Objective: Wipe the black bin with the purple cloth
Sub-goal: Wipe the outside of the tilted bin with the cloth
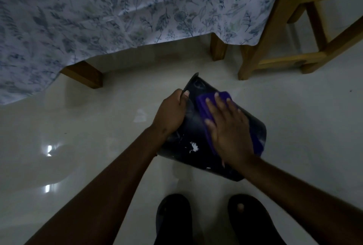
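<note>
Hands work low over the pale glossy tiled floor, where the black plastic bin lies tipped on its side, between a table draped in a blue-leaf cloth and two black slippers. The left hand curls around the bin's rim, thumb over the edge. The right hand lies flat, fingers spread, pressing the folded purple cloth against the bin's upturned side.

Black bin: glossy dark plastic, rounded corners, small white splash-like marks on the lower part of its side. Tipped over, side wall turned up, above the pale floor; floor contact hidden.

Purple cloth: folded, pressed flat against the upturned side of the bin, running along its right half toward the rounded right corner.
</note>
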Demonstrator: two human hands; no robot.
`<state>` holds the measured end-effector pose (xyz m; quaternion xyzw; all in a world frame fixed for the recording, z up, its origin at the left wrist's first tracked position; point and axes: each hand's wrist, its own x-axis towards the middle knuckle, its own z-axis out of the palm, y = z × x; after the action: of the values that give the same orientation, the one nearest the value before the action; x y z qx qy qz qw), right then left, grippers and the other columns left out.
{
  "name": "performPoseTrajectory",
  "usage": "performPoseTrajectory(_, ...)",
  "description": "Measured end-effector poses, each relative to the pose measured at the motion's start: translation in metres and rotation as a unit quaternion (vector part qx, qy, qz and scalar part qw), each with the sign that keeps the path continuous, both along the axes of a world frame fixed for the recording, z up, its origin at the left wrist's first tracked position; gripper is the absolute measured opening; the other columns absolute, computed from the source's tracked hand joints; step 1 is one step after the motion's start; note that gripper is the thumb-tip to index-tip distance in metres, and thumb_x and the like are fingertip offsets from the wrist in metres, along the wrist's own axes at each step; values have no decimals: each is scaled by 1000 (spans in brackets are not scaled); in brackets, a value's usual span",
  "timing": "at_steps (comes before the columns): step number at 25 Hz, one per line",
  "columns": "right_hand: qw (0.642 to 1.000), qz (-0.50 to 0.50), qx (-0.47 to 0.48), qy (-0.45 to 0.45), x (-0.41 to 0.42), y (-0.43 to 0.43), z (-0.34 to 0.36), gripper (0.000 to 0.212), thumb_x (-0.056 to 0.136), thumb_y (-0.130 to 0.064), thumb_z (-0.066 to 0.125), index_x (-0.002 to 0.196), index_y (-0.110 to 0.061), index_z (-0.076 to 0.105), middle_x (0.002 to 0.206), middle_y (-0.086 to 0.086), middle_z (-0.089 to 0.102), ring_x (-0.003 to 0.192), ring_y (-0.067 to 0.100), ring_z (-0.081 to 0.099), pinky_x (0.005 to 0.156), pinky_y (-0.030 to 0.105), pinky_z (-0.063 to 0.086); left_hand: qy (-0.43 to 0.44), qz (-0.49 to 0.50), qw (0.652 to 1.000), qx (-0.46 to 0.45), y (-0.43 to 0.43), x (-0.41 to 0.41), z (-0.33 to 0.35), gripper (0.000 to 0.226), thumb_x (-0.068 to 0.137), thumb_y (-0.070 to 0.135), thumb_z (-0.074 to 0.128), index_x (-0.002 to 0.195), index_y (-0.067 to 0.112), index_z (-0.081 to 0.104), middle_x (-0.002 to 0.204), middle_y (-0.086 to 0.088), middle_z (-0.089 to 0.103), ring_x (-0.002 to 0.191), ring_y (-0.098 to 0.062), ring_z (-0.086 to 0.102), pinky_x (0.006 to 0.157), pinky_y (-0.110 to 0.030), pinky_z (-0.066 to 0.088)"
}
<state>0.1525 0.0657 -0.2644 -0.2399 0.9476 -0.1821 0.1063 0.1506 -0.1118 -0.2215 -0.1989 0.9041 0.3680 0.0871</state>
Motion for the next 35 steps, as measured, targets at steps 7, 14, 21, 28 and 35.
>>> performPoseTrajectory(7,999,1,37,12,32,11,-2,57,100,-47,11,153,-26,8,162,4,13,148,32,12,115,52,20,-34,-3,999,-20,1,-12,0,39,102,38,29,92,11,54,85,-4,59,78,-22,55,69,-31,40)
performPoseTrajectory(14,999,-40,-26,3,-24,27,-6,55,101,-44,24,151,-24,19,158,5,26,145,28,26,113,47,31,-27,2,999,38,0,24,11,33,101,42,30,102,18,52,80,11,58,72,-6,60,49,-19,43)
performPoseTrajectory(21,1000,5,-2,7,50,33,-3,56,100,-45,11,153,-26,13,161,2,18,147,30,16,113,50,24,-5,-4,998,-68,9,3,10,37,101,41,30,81,18,50,71,6,56,65,-10,54,58,-25,39)
performPoseTrajectory(28,986,-118,-69,-91,-9,26,-7,57,99,-46,20,151,-23,22,157,5,30,143,28,31,114,48,29,-20,-7,999,-37,3,0,5,39,101,40,30,88,12,54,80,0,61,73,-16,57,64,-27,41)
performPoseTrajectory(35,999,-13,-28,-28,6,10,-6,54,100,-45,19,151,-29,17,159,3,24,145,29,23,115,51,24,-34,-12,998,-51,3,-1,5,35,102,40,28,83,17,48,69,9,50,63,-7,49,56,-22,36)
